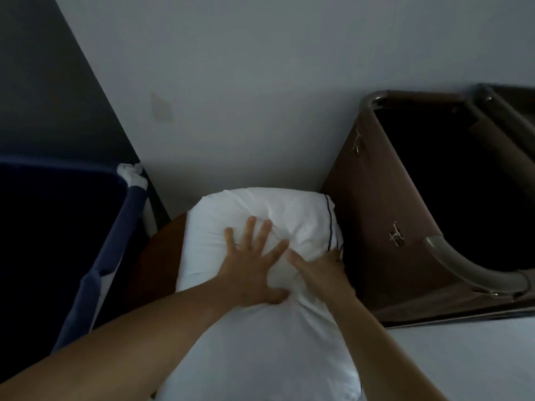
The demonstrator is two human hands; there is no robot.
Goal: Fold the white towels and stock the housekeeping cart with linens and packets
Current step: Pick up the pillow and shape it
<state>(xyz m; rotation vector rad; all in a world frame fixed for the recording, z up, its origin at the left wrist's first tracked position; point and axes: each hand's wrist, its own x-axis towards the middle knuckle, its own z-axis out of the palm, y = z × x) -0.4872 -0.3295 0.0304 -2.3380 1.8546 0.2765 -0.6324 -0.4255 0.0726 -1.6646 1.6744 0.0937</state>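
A white pillow (260, 328) with a thin dark piping line near its far end lies lengthwise in the middle of the view, on a brown wooden surface (157, 261). My left hand (254, 261) presses flat on the pillow's upper part, fingers spread and straight. My right hand (321, 267) lies at the pillow's right edge, thumb stretched across the fabric; its fingers curl over the side and are hidden from view.
A dark blue fabric bin (86, 256) on a frame stands at the left, with a white cloth (131, 172) at its corner. A brown linen bag (399, 227) on a metal frame stands at the right. A pale wall (260, 96) lies behind.
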